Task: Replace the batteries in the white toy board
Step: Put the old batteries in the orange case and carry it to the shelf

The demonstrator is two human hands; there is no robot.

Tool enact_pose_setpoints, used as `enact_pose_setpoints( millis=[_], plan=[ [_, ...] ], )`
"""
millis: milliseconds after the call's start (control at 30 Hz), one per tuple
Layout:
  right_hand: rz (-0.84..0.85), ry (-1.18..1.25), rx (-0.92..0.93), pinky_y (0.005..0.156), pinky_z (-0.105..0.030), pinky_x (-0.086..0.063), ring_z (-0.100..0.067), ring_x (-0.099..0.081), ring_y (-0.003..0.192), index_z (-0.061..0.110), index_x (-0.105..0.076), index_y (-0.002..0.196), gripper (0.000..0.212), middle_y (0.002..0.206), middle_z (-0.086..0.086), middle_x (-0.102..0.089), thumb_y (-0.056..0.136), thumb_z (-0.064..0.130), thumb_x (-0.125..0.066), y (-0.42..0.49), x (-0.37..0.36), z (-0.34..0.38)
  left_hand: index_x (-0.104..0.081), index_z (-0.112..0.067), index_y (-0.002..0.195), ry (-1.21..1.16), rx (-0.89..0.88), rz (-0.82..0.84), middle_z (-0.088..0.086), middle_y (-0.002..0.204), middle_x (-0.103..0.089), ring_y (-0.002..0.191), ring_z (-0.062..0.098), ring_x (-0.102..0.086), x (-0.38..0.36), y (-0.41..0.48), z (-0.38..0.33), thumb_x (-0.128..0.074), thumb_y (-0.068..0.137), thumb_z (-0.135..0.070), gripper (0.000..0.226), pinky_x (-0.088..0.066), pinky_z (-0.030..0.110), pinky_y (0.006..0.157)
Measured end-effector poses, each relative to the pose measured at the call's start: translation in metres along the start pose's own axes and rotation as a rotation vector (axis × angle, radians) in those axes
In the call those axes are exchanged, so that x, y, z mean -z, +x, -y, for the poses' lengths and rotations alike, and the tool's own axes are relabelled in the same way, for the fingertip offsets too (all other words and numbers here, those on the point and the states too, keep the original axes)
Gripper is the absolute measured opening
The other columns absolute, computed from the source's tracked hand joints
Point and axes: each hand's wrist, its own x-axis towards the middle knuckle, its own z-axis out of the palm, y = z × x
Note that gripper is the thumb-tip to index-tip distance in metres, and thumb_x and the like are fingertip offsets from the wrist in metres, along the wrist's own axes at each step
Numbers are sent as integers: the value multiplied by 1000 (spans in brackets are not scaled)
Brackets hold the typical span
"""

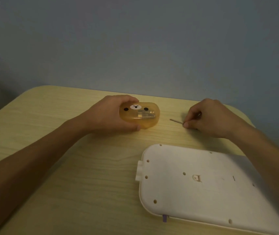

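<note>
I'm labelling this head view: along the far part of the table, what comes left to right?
Left hand → amber bear-face case in its grip → thin metal tool → right hand holding that tool.

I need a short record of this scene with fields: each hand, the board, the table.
left hand: grips translucent orange case with bear face; batteries seem to lie inside
right hand: pinches small screwdriver, tip pointing left, low over the table
white toy board: lies back side up, untouched
table: light wood, holds everything
</note>
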Motion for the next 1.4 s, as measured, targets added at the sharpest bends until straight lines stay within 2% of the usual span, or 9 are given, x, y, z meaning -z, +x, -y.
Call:
enact_pose_setpoints(
  millis=[100,233,300,433,600,767,867,1100,1400],
  plan=[
    [-11,79,26,66,-21,-46,-6,-66,76,24,-80,77,11,80,7,-76,88,20,-82,-2,5,1,-59,-37,141,-60,7,-18,-28,124,-57,103,-16,-53,5,-1,-5,-89,69,-54,80,-36,5,82],
    [-148,456,2,67,-27,-51,-8,-67,63,21,-79,79,11,72,0,-78,90,21,-80,-5,66,33,-64,-37,135,-190,46,-50,-24,122,-68,109,-7,-62,55,3,-40,-94,66,-48,75,-50,17,88],
    [-215,614,-2,71,-35,-55,-14,-69,66,19,-79,82,8,73,-5,-79,90,20,-81,-8,123,62,-65,-35,134,-224,48,-91,-24,120,-69,108,-10,-63,105,12,-73,-94,67,-44,74,-48,10,86],
    [-305,771,-2,77,-38,-61,-28,-77,81,18,-80,87,4,79,-7,-81,91,17,-79,-19,274,142,-63,-33,137,-269,39,-139,-23,121,-69,108,-12,-62,253,30,-159,-94,69,-40,76,-45,3,87],
    [-350,886,-5,72,-27,-61,-16,-78,78,20,-80,87,8,80,-5,-81,89,13,-79,-44,501,259,-62,-30,140,-208,8,-160,-19,122,-68,108,-14,-61,486,39,-285,-94,69,-42,78,-42,2,88],
    [-319,930,26,72,-32,-62,-21,-80,78,17,-79,89,11,80,-7,-81,88,6,-80,-71,680,357,-62,-31,141,-155,16,-171,-22,124,-67,109,-15,-60,684,25,-382,-88,64,-58,85,-47,12,94],
    [-313,933,73,70,-30,-63,-21,-80,76,14,-79,90,9,79,-7,-81,89,6,-79,-85,749,397,-62,-31,141,-128,22,-188,-22,127,-66,111,-9,-62,767,14,-423,-91,66,-52,83,-48,16,98],
    [-298,968,270,65,-25,-60,-18,-79,75,13,-79,91,7,81,-6,-81,89,6,-80,-113,825,456,-64,-37,137,-86,41,-294,-24,125,-67,111,-5,-64,866,-34,-484,-91,71,-45,72,-49,16,89],
    [-78,957,567,77,-30,-62,-17,-78,77,16,-79,95,13,84,-7,-81,88,6,-80,-162,814,553,-67,-42,126,-101,253,-506,-21,116,-73,103,2,-71,898,-189,-490,-90,66,-54,65,-59,31,93]
  ],
)
